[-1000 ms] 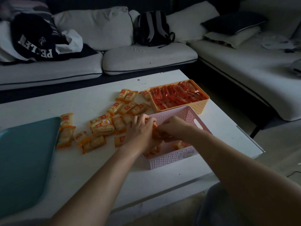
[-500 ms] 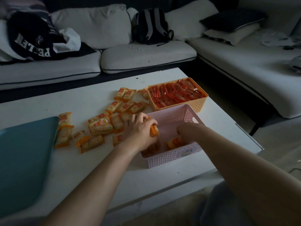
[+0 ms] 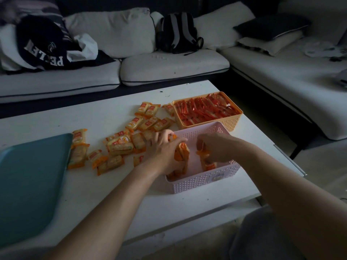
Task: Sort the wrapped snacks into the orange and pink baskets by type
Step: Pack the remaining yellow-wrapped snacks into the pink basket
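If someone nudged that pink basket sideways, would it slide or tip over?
Likely slides, not tips: the pink basket is low and wide, flat on the smooth table. Its perforated plastic walls and few cracker packets inside suggest it is light. The left hand and right hand, each gripping a packet inside, might steady it.

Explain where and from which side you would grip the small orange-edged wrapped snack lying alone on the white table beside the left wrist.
Pinch the small orange-edged wrapped snack across its middle, coming straight down from above. It lies flat on the white table, apart from the pile of loose wrapped snacks, and the bare table to its left and in front probably leaves room for a pinch.
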`<state>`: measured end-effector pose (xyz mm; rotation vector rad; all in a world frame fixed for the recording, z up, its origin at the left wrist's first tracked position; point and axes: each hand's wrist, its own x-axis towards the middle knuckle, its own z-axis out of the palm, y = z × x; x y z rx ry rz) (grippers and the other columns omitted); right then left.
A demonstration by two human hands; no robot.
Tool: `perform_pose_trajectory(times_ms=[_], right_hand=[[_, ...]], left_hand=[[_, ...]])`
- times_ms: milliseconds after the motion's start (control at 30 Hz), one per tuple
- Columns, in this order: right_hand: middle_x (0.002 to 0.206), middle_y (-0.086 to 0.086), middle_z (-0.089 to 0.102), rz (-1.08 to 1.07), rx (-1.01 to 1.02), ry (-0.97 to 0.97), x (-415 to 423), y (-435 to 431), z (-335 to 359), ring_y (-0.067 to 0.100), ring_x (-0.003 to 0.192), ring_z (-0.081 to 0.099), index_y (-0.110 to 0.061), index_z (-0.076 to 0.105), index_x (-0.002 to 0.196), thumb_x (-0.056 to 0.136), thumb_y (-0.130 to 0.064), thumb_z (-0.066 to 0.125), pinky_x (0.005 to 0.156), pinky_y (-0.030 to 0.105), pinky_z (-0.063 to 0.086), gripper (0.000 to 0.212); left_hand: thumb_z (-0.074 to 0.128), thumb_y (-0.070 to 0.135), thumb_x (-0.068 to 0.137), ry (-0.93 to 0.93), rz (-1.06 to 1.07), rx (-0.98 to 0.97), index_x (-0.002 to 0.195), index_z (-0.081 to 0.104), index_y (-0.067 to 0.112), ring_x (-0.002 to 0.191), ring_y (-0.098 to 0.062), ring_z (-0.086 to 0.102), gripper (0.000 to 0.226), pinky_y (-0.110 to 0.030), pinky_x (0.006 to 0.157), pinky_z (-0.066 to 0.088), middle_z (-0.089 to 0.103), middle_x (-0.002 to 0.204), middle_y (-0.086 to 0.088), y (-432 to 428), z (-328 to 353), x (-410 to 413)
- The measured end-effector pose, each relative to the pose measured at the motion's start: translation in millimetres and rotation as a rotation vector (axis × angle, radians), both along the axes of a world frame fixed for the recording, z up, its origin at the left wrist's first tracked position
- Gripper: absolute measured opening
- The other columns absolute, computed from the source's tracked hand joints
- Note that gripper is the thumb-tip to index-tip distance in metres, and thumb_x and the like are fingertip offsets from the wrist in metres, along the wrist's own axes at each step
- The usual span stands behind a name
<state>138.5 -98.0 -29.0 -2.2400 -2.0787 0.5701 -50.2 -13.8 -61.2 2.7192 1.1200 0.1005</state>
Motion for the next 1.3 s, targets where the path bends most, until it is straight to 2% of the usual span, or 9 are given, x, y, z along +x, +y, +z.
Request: perform_pose_trajectory(times_ms=[133, 333, 433, 567, 667, 967, 1067, 1133, 1300], right_hand=[[0.108, -0.005, 0.070, 0.080, -0.022, 0.102, -7, -5, -1, 0.013, 0.094, 0.068, -0.022, 0.071, 0.112, 0.086, -0.003, 0.073, 0.085, 0.023, 0.058, 0.033], [0.103, -0.011, 0.068, 0.046, -0.048, 0.154, -17, -6, -10, 0.011, 0.093, 0.067, -0.027, 0.076, 0.106, 0.091, -0.001, 0.067, 0.089, 0.027, 0.059, 0.031], [0.111, -0.004, 0.071, 0.058, -0.086, 0.209, -26, -5, -12, 0.015, 0.097, 0.067, -0.028, 0.075, 0.111, 0.093, -0.006, 0.064, 0.092, 0.033, 0.058, 0.031], [0.115, 0.004, 0.071, 0.029, -0.094, 0.295, -37, -4, -11, 0.022, 0.102, 0.067, -0.019, 0.072, 0.116, 0.092, -0.011, 0.062, 0.095, 0.038, 0.056, 0.027], [0.110, 0.005, 0.072, -0.009, -0.062, 0.298, -44, -1, -15, 0.024, 0.100, 0.068, -0.014, 0.072, 0.113, 0.087, -0.018, 0.070, 0.092, 0.042, 0.057, 0.027], [0.097, 0.004, 0.072, -0.109, 0.029, 0.367, -62, 2, -19, 0.020, 0.088, 0.068, -0.015, 0.073, 0.096, 0.081, -0.017, 0.074, 0.079, 0.033, 0.059, 0.015], [0.096, 0.008, 0.072, -0.146, -0.062, 0.539, -58, 3, -15, 0.018, 0.083, 0.069, -0.020, 0.070, 0.088, 0.087, -0.006, 0.068, 0.076, 0.029, 0.059, 0.014], [0.100, 0.012, 0.073, -0.154, -0.127, 0.631, -49, 1, -9, 0.016, 0.078, 0.069, -0.016, 0.071, 0.095, 0.091, -0.004, 0.065, 0.070, 0.024, 0.058, 0.014], [0.092, 0.004, 0.076, -0.168, -0.075, 0.448, -26, 0, -7, 0.015, 0.076, 0.075, -0.011, 0.074, 0.101, 0.092, -0.019, 0.072, 0.072, 0.027, 0.063, 0.013]], left_hand=[[0.075, 0.045, 0.076, -0.014, -0.011, 0.003, 0.139, 0.042, 0.053, 0.132, -0.027, 0.022, 0.071, -0.052, 0.108, 0.030, 0.025, 0.146, 0.003, 0, 2, -3], [0.075, 0.052, 0.072, -0.033, 0.010, -0.039, 0.135, 0.046, 0.046, 0.133, -0.027, 0.021, 0.069, -0.050, 0.110, 0.025, 0.025, 0.146, 0.003, 0, 5, -7], [0.073, 0.056, 0.074, -0.022, -0.009, -0.099, 0.138, 0.044, 0.044, 0.137, -0.027, 0.019, 0.071, -0.051, 0.114, 0.024, 0.024, 0.149, 0.002, 2, 7, -11], [0.060, 0.052, 0.082, -0.083, 0.016, -0.277, 0.139, 0.049, 0.043, 0.144, -0.026, 0.018, 0.058, -0.044, 0.119, 0.018, 0.025, 0.152, 0.000, 8, 11, -14], [0.048, 0.049, 0.073, -0.161, 0.075, -0.387, 0.132, 0.059, 0.042, 0.145, -0.025, 0.022, 0.061, -0.039, 0.121, 0.018, 0.031, 0.150, -0.002, 12, 10, -15], [0.067, 0.032, 0.088, -0.211, -0.011, -0.219, 0.132, 0.062, 0.036, 0.140, -0.027, 0.031, 0.044, -0.037, 0.118, 0.025, 0.039, 0.144, -0.002, 21, -9, -25], [0.069, 0.028, 0.090, -0.189, -0.037, -0.158, 0.132, 0.062, 0.034, 0.139, -0.026, 0.030, 0.044, -0.032, 0.115, 0.021, 0.039, 0.146, -0.003, 21, -9, -26], [0.068, 0.030, 0.091, -0.170, -0.043, -0.156, 0.133, 0.062, 0.035, 0.140, -0.026, 0.029, 0.042, -0.032, 0.115, 0.021, 0.039, 0.146, -0.003, 21, -8, -26], [0.066, 0.032, 0.091, -0.167, -0.029, -0.173, 0.132, 0.062, 0.036, 0.140, -0.022, 0.027, 0.042, -0.032, 0.114, 0.022, 0.039, 0.145, -0.001, 21, -7, -27]])
